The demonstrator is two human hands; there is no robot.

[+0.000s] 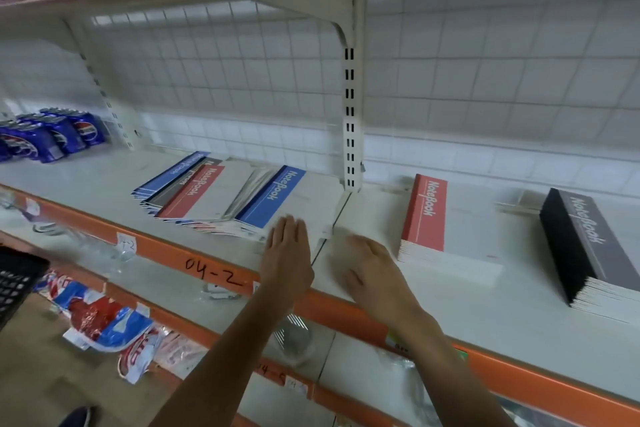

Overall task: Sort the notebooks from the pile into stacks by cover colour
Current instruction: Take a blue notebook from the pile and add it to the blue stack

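Left of the slotted post (351, 121), the pile (214, 194) lies fanned on the shelf (86, 180), thin glossy covers slipped so each coloured band shows. Your left hand (287, 246), fingers straight and together, lies flat on the top blue notebook (277, 201), likely to slide it free. Right of the post, your right hand (372, 263) hovers, loosely spread and empty. Farther right, the red stack (436, 218) and the black stack (585, 246) sit squared.

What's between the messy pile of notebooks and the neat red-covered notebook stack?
Head view: the person's open right hand over bare white metal shelf, with a slotted white upright behind.
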